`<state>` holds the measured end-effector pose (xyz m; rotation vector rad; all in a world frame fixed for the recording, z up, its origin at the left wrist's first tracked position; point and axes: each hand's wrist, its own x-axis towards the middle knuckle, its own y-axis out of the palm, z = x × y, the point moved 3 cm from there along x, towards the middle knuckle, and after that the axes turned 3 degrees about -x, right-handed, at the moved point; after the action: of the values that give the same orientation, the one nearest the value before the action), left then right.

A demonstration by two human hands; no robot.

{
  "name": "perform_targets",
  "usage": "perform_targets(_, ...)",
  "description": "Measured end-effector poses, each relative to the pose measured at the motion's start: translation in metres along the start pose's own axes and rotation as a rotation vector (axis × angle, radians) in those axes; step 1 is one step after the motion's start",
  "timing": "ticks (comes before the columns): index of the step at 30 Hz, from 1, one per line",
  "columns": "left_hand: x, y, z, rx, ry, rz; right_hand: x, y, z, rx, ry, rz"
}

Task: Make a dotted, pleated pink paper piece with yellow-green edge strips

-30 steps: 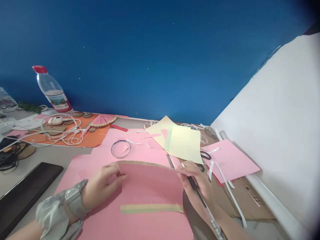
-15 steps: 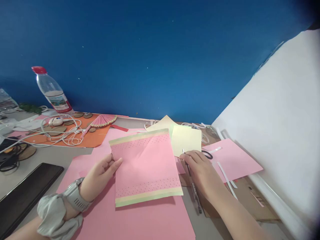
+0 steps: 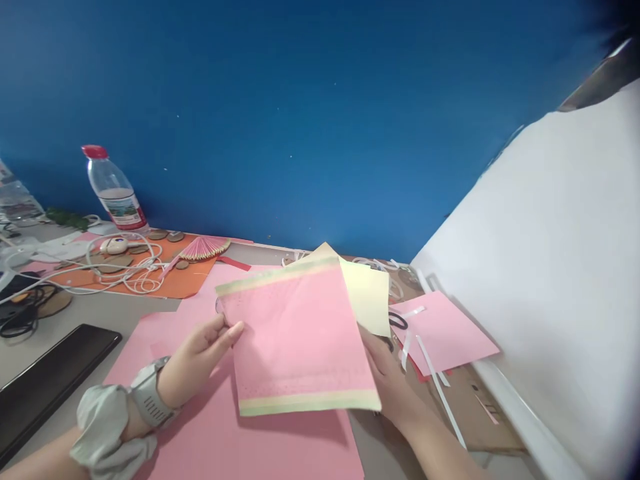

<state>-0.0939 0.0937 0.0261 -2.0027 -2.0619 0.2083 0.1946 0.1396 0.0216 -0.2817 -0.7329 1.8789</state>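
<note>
A pink sheet of paper (image 3: 300, 333) with yellow and green bands along two edges is held up, tilted, above the desk. My left hand (image 3: 200, 357) pinches its left edge between thumb and fingers; a grey watch (image 3: 153, 397) and pale green scrunchie (image 3: 107, 423) are on that arm. At the sheet's right edge is my right hand (image 3: 395, 387), its fingers hidden behind the paper, so their grip does not show. Larger pink paper (image 3: 240, 447) lies underneath. Behind the held sheet are pale yellow sheets (image 3: 370, 293).
A black phone (image 3: 60, 360) lies at left. Behind it are tangled white cables (image 3: 145, 267), orange paper (image 3: 190, 280), a folded pink fan (image 3: 205, 248) and a red-capped bottle (image 3: 117, 193). Dark scissor handles (image 3: 397, 321), white strips (image 3: 440, 393) and pink paper (image 3: 450, 333) lie right.
My right hand has moved from beside the pen to behind the sheet's right edge, and the pen is now hidden. The sheet's lower right corner has shifted right; my left hand keeps its pinch.
</note>
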Motion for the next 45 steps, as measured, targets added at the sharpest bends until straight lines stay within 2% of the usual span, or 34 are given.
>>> perform_targets(2,0.000,0.011,-0.008,-0.148,-0.046,-0.075,-0.010,0.009,0.010,0.266,0.087,0.095)
perform_targets(4,-0.001,0.027,-0.016,-0.301,-0.070,-0.146,-0.016,0.019,0.024,0.433,0.048,0.214)
perform_targets(6,-0.004,0.046,-0.022,-0.411,-0.066,-0.174,-0.017,0.032,0.039,0.500,-0.013,0.413)
perform_targets(7,-0.005,0.055,-0.023,-0.445,-0.069,-0.151,-0.016,0.037,0.042,0.513,0.025,0.424)
perform_targets(8,-0.007,0.063,-0.023,-0.449,-0.078,-0.144,-0.012,0.038,0.042,0.512,0.081,0.349)
perform_targets(10,-0.008,0.069,-0.020,-0.377,-0.133,-0.155,-0.005,0.036,0.035,0.459,0.180,0.118)
perform_targets(13,-0.004,0.061,-0.017,-0.341,-0.137,-0.125,0.004,0.031,0.020,0.413,0.237,0.025)
perform_targets(15,0.003,0.049,-0.017,-0.324,-0.077,-0.057,0.007,0.025,0.011,0.409,0.245,0.004)
perform_targets(18,0.009,0.033,-0.012,-0.233,-0.102,-0.009,0.009,0.018,0.008,0.434,0.246,-0.011)
perform_targets(23,0.007,0.031,0.001,-0.214,-0.126,0.049,0.011,0.016,0.013,0.473,0.252,-0.004)
perform_targets(27,0.004,0.034,0.007,-0.253,-0.134,0.122,0.011,0.016,0.013,0.496,0.252,0.080)
perform_targets(33,0.002,0.032,0.009,-0.292,-0.158,0.237,0.008,0.018,0.015,0.539,0.233,0.294)
perform_targets(39,-0.001,0.034,0.000,-0.250,-0.127,0.396,0.005,0.022,0.016,0.572,0.239,0.445)
perform_targets(42,-0.006,0.037,-0.003,-0.208,-0.098,0.512,0.002,0.026,0.018,0.601,0.246,0.549)
perform_targets(45,-0.009,0.040,0.000,-0.194,-0.143,0.569,0.001,0.031,0.020,0.619,0.245,0.590)
